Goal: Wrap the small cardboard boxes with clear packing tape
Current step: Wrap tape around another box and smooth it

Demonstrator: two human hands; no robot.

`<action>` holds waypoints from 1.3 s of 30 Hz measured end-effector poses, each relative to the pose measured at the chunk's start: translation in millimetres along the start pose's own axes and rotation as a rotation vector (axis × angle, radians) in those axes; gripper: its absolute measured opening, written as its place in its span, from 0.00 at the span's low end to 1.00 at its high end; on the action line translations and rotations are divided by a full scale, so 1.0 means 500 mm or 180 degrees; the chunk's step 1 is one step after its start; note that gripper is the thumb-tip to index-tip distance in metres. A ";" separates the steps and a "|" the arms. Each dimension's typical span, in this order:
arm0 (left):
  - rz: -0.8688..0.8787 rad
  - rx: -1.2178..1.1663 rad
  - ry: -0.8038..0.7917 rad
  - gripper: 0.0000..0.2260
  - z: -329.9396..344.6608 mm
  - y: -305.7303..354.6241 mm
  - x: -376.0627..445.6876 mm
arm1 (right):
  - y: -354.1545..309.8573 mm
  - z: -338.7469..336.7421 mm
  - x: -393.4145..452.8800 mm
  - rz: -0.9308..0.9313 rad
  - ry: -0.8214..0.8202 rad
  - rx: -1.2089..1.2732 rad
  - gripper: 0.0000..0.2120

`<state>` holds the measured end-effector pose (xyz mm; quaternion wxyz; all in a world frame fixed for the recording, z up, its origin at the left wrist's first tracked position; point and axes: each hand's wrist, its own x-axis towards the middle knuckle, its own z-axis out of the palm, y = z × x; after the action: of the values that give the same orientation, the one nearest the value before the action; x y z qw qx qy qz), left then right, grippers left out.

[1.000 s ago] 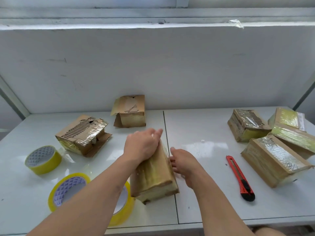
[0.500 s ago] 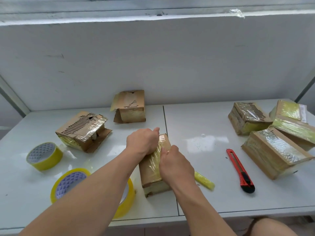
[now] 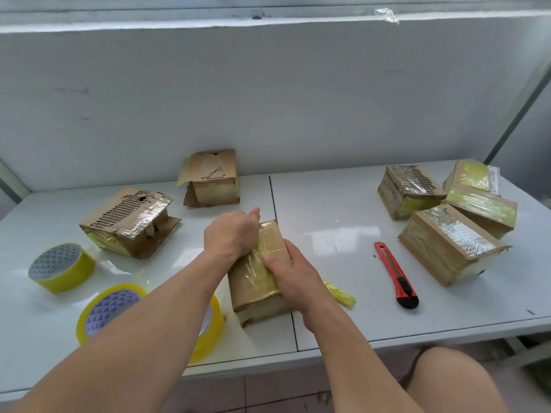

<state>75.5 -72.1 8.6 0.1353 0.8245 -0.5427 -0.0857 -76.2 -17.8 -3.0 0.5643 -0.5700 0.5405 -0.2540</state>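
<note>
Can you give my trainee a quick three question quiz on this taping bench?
1. True or false: the knife lies to the right of the box being pressed.
2. How many tape rolls are on the table?
3. Which hand lies on the box's far end? A left hand B right hand

Key: 1 true. 2 two, a small roll and a big roll. 3 A.

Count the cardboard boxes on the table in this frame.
6. One under both hands at centre; one torn at left; one at the back by the wall; three grouped at right. None seems hidden.
</note>
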 end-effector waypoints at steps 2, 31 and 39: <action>0.0006 -0.0055 0.0053 0.28 -0.003 0.000 -0.003 | 0.012 0.002 0.005 -0.0016 -0.0081 0.0246 0.26; 0.2934 0.1069 0.1656 0.15 0.013 0.226 0.024 | 0.039 -0.324 0.202 -0.0092 0.0701 0.1526 0.28; 0.2644 0.1243 0.1282 0.12 0.069 0.305 0.082 | 0.069 -0.430 0.298 -0.0004 0.1101 0.1505 0.38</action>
<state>-51.0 -171.3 24.3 0.1033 0.5489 -0.7942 0.2394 -238.3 -224.0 -32.4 0.5809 -0.3712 0.5541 -0.4666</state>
